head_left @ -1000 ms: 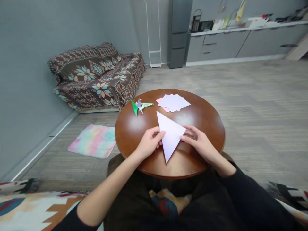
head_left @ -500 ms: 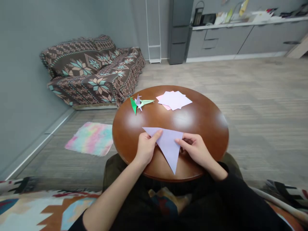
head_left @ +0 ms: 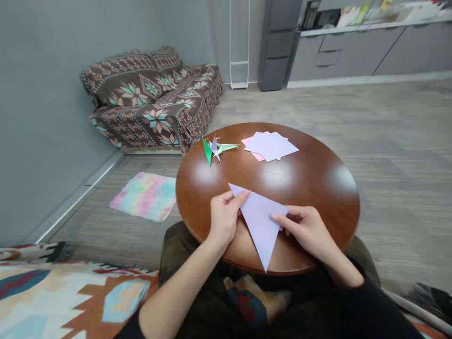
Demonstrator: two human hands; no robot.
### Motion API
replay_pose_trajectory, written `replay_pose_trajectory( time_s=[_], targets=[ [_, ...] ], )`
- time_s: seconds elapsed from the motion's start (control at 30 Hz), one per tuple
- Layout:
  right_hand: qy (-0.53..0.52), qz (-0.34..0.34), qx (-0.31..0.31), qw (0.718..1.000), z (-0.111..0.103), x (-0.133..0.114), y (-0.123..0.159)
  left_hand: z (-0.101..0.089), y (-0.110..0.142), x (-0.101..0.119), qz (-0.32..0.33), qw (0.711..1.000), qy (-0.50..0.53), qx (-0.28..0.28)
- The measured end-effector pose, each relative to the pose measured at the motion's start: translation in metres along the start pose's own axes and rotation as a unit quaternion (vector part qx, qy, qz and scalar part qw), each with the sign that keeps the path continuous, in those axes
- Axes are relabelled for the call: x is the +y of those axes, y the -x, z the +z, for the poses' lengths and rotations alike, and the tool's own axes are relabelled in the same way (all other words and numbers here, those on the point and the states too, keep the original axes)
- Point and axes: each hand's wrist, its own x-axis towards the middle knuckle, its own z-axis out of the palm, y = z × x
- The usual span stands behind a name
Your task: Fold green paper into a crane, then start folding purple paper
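A lilac paper triangle [head_left: 259, 221], folded from a square, lies on the round wooden table [head_left: 310, 188] with one tip pointing toward me over the near edge. My left hand [head_left: 226, 219] pinches its left side between thumb and fingers. My right hand [head_left: 305, 230] holds its right corner with the fingertips. Farther back stand several folded origami cranes [head_left: 215, 149] in green, pale green and lilac. To their right lies a stack of lilac and pink paper squares [head_left: 270, 146].
A pastel tie-dye cloth [head_left: 143, 196] lies on the floor left of the table. Behind it stands a sofa under a patterned brown throw [head_left: 151, 101]. A patterned blanket [head_left: 70, 296] lies at lower left, with grey cabinets [head_left: 353, 52] at the back.
The paper triangle has turned in my hands, its long edge now running across the table and one tip pointing toward me. My head has turned, shifting the scene to the right.
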Motion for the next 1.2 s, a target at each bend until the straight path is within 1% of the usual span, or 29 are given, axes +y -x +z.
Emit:
replay_pose_trajectory(
  time_s=[0.13, 0.23, 0.37, 0.5, 0.63, 0.83, 1.03, 1.2],
  targets=[
    [0.02, 0.012, -0.003, 1.0, -0.002, 0.002, 0.001, 0.0, -0.001, 0.002, -0.008, 0.999, 0.016, 0.034],
    [0.031, 0.022, 0.007, 0.999, -0.003, 0.004, 0.002, -0.001, -0.001, 0.003, -0.015, 0.999, 0.015, 0.038],
    [0.034, 0.032, 0.017, 0.999, -0.003, 0.004, 0.002, -0.002, 0.001, 0.002, -0.014, 1.0, -0.013, 0.009],
    [0.011, 0.037, 0.021, 0.999, -0.002, 0.001, -0.001, -0.003, 0.003, 0.002, -0.01, 0.995, -0.091, -0.036],
    [-0.02, 0.046, 0.019, 0.999, -0.002, -0.002, -0.006, -0.005, 0.001, 0.002, 0.006, 0.988, -0.147, -0.036],
    [-0.076, 0.035, 0.008, 0.996, -0.003, -0.01, -0.007, -0.009, -0.004, -0.006, -0.003, 0.993, -0.113, -0.016],
    [-0.097, 0.023, 0.049, 0.994, 0.002, -0.005, -0.006, -0.009, -0.005, -0.008, 0.0, 0.995, -0.097, -0.011],
    [-0.096, 0.02, 0.055, 0.994, 0.004, -0.005, -0.005, -0.008, -0.005, -0.007, -0.003, 0.996, -0.094, 0.001]
  ],
)
